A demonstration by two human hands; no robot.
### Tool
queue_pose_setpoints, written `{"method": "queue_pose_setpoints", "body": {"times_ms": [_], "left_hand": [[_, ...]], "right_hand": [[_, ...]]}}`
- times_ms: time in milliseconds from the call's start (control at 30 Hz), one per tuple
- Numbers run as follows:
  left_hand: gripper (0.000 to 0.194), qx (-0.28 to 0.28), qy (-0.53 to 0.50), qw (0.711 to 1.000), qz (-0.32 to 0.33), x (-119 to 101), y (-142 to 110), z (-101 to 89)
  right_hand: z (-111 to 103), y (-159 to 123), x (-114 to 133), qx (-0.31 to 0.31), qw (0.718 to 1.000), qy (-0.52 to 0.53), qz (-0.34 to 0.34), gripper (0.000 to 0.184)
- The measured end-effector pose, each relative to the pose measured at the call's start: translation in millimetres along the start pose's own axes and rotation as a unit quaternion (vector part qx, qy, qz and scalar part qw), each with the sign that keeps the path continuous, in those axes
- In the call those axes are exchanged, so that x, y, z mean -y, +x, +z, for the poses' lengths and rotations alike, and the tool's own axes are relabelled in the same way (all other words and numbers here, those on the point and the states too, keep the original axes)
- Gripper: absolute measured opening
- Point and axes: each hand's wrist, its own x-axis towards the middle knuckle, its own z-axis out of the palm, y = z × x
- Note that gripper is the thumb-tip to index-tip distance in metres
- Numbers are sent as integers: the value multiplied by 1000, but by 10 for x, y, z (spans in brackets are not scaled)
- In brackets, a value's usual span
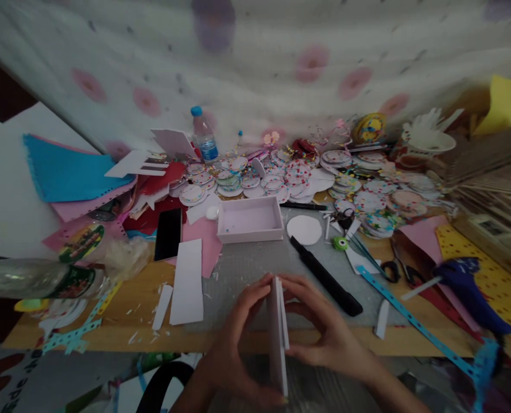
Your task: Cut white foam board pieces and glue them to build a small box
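Observation:
Both my hands hold a thin white board piece [278, 335] on edge, upright, above the table's near edge. My left hand [233, 350] presses its fingers against the left face. My right hand [324, 327] grips the right face, where a second narrow white strip lies against the board. Beyond them lies a grey cutting mat [247, 269]. On the mat stand a shallow pale pink open box [249, 219], a white paper disc [304, 229] and a black utility knife [326, 276].
Several round printed paper discs [290, 178] are piled at the back, by a water bottle [204, 136]. A black phone [168, 233] and white strips [187, 281] lie left. Scissors [395, 267], a blue perforated strip [414, 324] and pink and yellow sheets lie right.

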Motion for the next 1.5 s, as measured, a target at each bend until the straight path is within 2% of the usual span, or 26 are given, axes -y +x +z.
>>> {"method": "queue_pose_setpoints", "body": {"times_ms": [167, 300, 400, 500, 567, 633, 667, 733, 800, 833, 900, 967, 1033, 1133, 1300, 1500], "left_hand": [[103, 24, 56, 998, -7, -71, 33, -101], [91, 51, 3, 999, -11, -63, 73, -101], [80, 46, -108, 993, -20, -48, 72, -46], [70, -13, -209, 975, -77, -46, 56, -26], [66, -76, -287, 944, -142, -37, 63, -57], [63, -115, -378, 889, -230, -9, 86, -109], [60, -117, -415, 858, -280, 12, 97, -134], [51, -82, -446, 809, -374, 51, 110, -168], [41, -40, -433, 794, -425, 72, 108, -174], [39, -39, -422, 797, -431, 72, 105, -170], [40, -78, -405, 807, -422, 60, 101, -154], [42, -143, -397, 813, -401, 45, 108, -129], [41, -175, -400, 814, -384, 41, 123, -84], [43, -186, -422, 807, -369, 61, 141, 25], [39, -211, -430, 802, -357, 81, 151, 198], [35, -234, -410, 804, -361, 55, 183, 231]], "right_hand": [[82, -2, -49, -20, 1000, 23, 5, 67], [133, -5, -136, -59, 995, 75, 26, 72], [128, 0, -176, -73, 994, 74, 35, 52], [79, 20, -182, -64, 996, 40, 50, 26], [30, 46, -173, -46, 998, 2, 49, 16], [-17, 87, -151, -17, 999, -32, 35, 11], [-35, 113, -134, 4, 998, -50, 24, 10], [-51, 174, -89, 52, 995, -84, 0, 7], [-39, 234, -45, 92, 990, -108, -21, 5], [-25, 258, -30, 99, 988, -113, -28, 5], [12, 292, -22, 72, 992, -103, -31, 12], [47, 305, -41, 21, 998, -62, -18, 35], [72, 310, -73, -8, 1000, -1, 5, 50], [96, 327, -110, 2, 998, 55, 29, 43], [97, 380, -113, 0, 997, 74, 34, 36], [16, 426, -105, 10, 996, 77, 34, 29]]}}
